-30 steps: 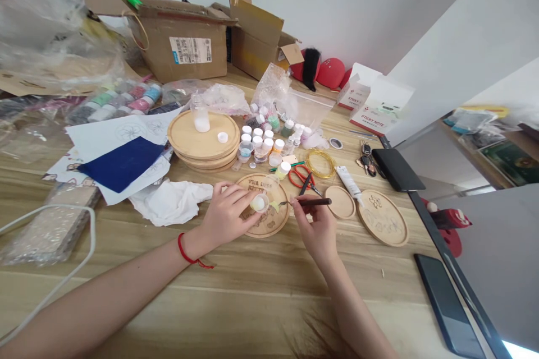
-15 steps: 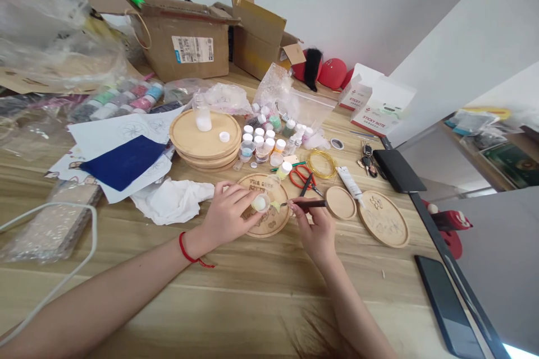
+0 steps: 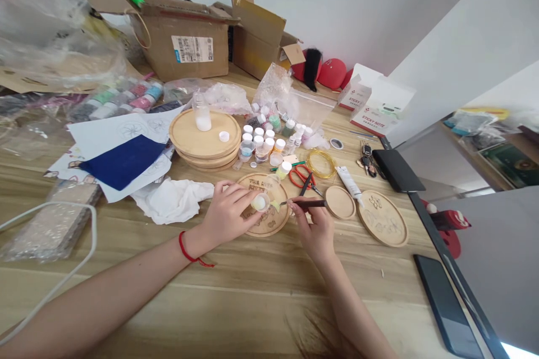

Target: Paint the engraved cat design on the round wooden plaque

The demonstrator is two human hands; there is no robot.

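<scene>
My left hand (image 3: 227, 214), with a red cord at the wrist, grips a small clear jar (image 3: 260, 202) between thumb and fingers. Pale, yellowish-white contents show inside it. The jar is tilted over a round wooden tray (image 3: 266, 229) that bears dark lettering and drawn lines. My right hand (image 3: 315, 230) pinches a slim dark-handled tool (image 3: 312, 203), its thin tip pointing left to a yellow-green patch (image 3: 275, 205) on the tray. The tip is too small to tell the tool's exact kind. Part of the tray lies hidden under my left fingers.
Behind the tray stand several white-capped jars (image 3: 269, 143), red-handled pliers (image 3: 298, 175) and a gold wire coil (image 3: 321, 164). Stacked wooden trays (image 3: 181, 143) and a crumpled white cloth (image 3: 172, 202) are at left. A decorated tray (image 3: 381, 224) and a phone (image 3: 446, 305) lie at right.
</scene>
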